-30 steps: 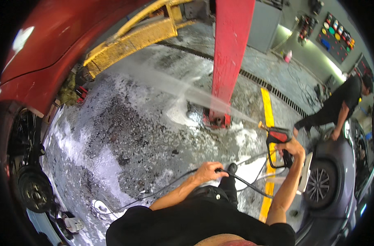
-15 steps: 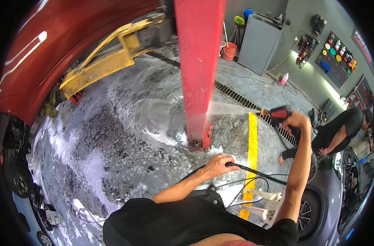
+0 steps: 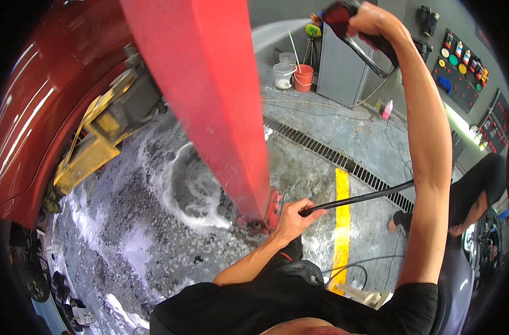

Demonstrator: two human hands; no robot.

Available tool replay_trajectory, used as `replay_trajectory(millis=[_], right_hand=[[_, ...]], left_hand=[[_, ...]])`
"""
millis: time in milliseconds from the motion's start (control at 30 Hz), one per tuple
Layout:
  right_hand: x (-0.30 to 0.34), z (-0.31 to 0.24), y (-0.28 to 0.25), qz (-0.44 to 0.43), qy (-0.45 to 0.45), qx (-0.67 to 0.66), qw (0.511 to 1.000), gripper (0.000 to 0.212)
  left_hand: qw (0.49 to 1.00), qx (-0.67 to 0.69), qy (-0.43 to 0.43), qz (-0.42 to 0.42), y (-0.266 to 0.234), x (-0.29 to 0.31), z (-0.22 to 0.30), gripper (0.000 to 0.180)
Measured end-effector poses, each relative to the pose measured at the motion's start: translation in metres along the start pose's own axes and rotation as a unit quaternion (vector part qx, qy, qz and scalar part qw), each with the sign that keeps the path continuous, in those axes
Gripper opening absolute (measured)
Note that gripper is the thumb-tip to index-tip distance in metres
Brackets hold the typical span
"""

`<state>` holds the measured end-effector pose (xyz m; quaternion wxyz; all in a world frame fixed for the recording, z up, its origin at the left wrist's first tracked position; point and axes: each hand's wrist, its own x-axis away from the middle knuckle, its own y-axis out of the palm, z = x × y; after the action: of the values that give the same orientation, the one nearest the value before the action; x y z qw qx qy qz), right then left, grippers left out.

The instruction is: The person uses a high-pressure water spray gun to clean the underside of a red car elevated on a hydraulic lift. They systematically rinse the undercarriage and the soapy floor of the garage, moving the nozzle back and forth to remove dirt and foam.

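My right hand (image 3: 372,22), raised high at the upper right, grips a black and red pressure washer gun (image 3: 339,17). A white spray leaves its nozzle leftward and meets the upper part of a red lift post (image 3: 210,95). Lower down, my left hand (image 3: 298,218) is closed around a black hose (image 3: 360,197), which runs right and passes behind my right forearm. The left hand is just right of the post's bolted foot. Foamy water (image 3: 193,195) lies on the floor left of the post.
A red car (image 3: 48,106) sits at the left above a yellow lift arm (image 3: 87,167). A drain grate (image 3: 338,159) crosses the floor. Behind stand a red bucket (image 3: 303,78) and a grey cabinet (image 3: 344,75). Another person (image 3: 481,190) crouches at the right beside a car.
My right hand has lifted the gun up and a little left, so the spray strikes higher on the post. The hose is drawn straighter. My view has shifted, and the post appears tilted.
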<state>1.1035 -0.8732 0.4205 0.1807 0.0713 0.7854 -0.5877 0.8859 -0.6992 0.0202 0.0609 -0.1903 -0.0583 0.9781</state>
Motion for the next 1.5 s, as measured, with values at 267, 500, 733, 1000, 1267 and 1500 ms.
replay_trajectory(millis=[267, 500, 733, 1000, 1267, 1500], right_hand=[[-0.144, -0.047, -0.022, 0.16, -0.056, 0.063, 0.983, 0.029], [-0.255, -0.029, -0.009, 0.138, -0.077, 0.041, 0.987, 0.025], [-0.36, 0.016, 0.01, 0.113, -0.104, 0.031, 0.988, 0.022], [-0.493, 0.074, 0.037, 0.067, -0.136, 0.022, 0.988, 0.019], [-0.626, 0.104, 0.078, 0.089, -0.156, -0.061, 0.982, 0.017], [-0.745, 0.083, 0.097, -0.001, -0.24, -0.137, 0.961, 0.011]], left_hand=[[0.99, 0.041, -0.125, 0.042, 0.019, -0.148, -0.04, 0.028], [0.989, 0.066, -0.099, 0.092, 0.044, -0.255, -0.085, 0.032], [0.991, 0.066, -0.076, 0.093, 0.077, -0.379, -0.104, 0.028], [0.986, 0.061, -0.061, 0.145, 0.12, -0.53, -0.148, 0.035], [0.976, 0.028, -0.092, 0.197, 0.113, -0.643, -0.203, 0.033], [0.975, 0.018, -0.041, 0.22, 0.091, -0.785, -0.232, 0.027]])
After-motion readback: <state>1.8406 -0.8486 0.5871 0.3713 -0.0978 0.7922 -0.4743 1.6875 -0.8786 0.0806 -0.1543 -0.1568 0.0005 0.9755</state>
